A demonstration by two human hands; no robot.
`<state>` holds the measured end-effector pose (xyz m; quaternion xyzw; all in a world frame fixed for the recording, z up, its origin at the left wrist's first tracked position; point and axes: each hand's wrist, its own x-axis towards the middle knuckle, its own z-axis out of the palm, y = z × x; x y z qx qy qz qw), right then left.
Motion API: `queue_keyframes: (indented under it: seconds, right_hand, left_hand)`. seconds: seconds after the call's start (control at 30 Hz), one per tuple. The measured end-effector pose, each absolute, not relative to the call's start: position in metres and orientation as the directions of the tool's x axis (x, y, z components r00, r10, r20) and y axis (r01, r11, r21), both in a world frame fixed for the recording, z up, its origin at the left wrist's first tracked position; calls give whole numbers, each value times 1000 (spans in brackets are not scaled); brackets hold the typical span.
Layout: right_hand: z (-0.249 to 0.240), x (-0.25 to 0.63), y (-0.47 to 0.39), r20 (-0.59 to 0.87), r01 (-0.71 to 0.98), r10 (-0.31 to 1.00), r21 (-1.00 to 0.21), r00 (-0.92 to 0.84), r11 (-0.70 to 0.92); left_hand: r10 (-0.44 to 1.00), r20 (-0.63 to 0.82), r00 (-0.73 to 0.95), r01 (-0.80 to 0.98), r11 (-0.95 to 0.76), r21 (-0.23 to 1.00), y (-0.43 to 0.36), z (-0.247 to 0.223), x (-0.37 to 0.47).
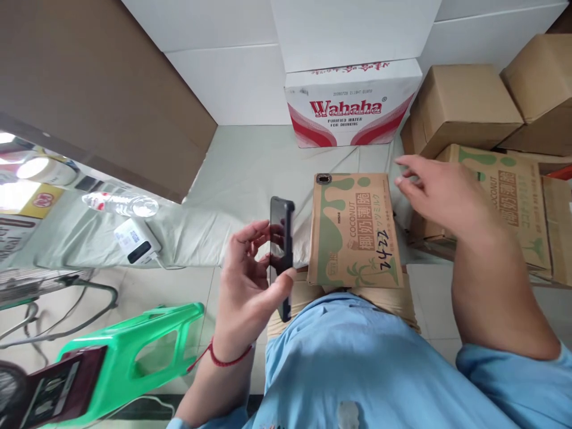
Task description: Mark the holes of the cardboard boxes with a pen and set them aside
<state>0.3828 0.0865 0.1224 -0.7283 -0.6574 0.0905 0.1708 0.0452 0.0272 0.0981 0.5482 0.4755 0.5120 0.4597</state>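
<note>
My left hand point(245, 286) is wrapped round a dark smartphone point(280, 256), which it holds upright with its edge towards me. To the right of the phone, a brown coconut snack carton point(353, 232) with green print and the handwritten number 2422 lies at the table's front edge, its near end above my lap. A small dark round spot point(323, 179) shows on its far left corner. My right hand point(435, 187) is raised just right of the carton, fingers apart and holding nothing. It partly covers a second coconut carton point(522, 208) behind it.
A white and red Wahaha water box point(353, 113) stands at the back of the cloth-covered table point(241, 161). Plain brown boxes point(473, 98) are stacked at right. On the left are a plastic bottle point(120, 204), a white device with a cable point(137, 239) and a green stool point(120, 345).
</note>
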Motion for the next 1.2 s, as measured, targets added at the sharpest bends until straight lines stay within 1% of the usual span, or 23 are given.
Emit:
queue_keyframes:
  seconds: [0.03,0.07,0.1,0.13,0.17,0.2,0.23,0.3,0.37,0.43,0.5,0.57,0.7,0.8,0.87,1.0,1.03,1.1,1.2]
  right_hand:
    - [127,373,70,159,849,981,-528,111,-10]
    - [131,361,53,186,729,979,-682,88,64]
    - [131,348,37,157,568,987,-814,18,119]
    - [130,336,22,92,423,992,-898,-87,121]
    - [126,323,11,42,294,978,-950,-207,103]
    - [121,312,2,9,198,964,-978,-265,64]
    - [115,302,-4,-13,136,962,-990,-272,25]
    - [102,290,-7,-17,94,985,-996,-170,-1]
    - [93,287,-3,6,104,999,-995,-31,9]
    - [87,291,3,15,104,999,-995,50,9]
    - [83,296,9,-3,79,995,-997,99,-11]
    - [82,298,15,-16,51,989,-998,145,-23]
    - [79,292,23,-75,-71,974,-996,213,-61]
    - [78,287,24,-160,-230,958,-968,239,-104]
    - [77,285,23,-189,-303,946,-947,264,-105]
    - [78,282,22,-175,-287,926,-955,334,-77]
    - [79,281,23,-183,-315,926,-946,331,-74]
    - [81,277,24,-237,-456,935,-885,262,-96]
    - [85,272,29,-332,-688,942,-693,39,-216]
  left_hand:
    - [989,145,34,60,-147,987,28,101,54]
    - [987,155,42,73,-157,985,29,102,63]
    - [986,157,48,89,-161,983,31,104,73]
    - [986,156,51,109,-161,981,34,104,82]
    - [987,154,52,130,-160,979,38,103,91]
    - [987,153,49,149,-159,976,41,102,100]
    - [988,150,41,167,-155,974,44,100,107]
    - [992,124,13,182,-125,975,47,95,118]
    - [998,63,-10,109,-62,992,47,92,123]
    - [1000,-13,-13,-68,12,998,44,92,125]
    - [994,-104,21,-257,106,961,42,93,124]
    - [983,-174,54,-367,182,912,42,94,123]
    - [971,-233,45,-405,231,885,46,87,128]
    - [974,-222,42,-391,221,893,48,80,133]
    - [976,-210,54,-394,214,894,49,77,136]
    - [969,-240,65,-437,244,866,51,74,137]
    - [967,-248,59,-446,248,860,51,73,136]
    - [968,-248,42,-454,240,858,50,74,134]
    - [980,-198,7,-451,180,874,48,77,132]
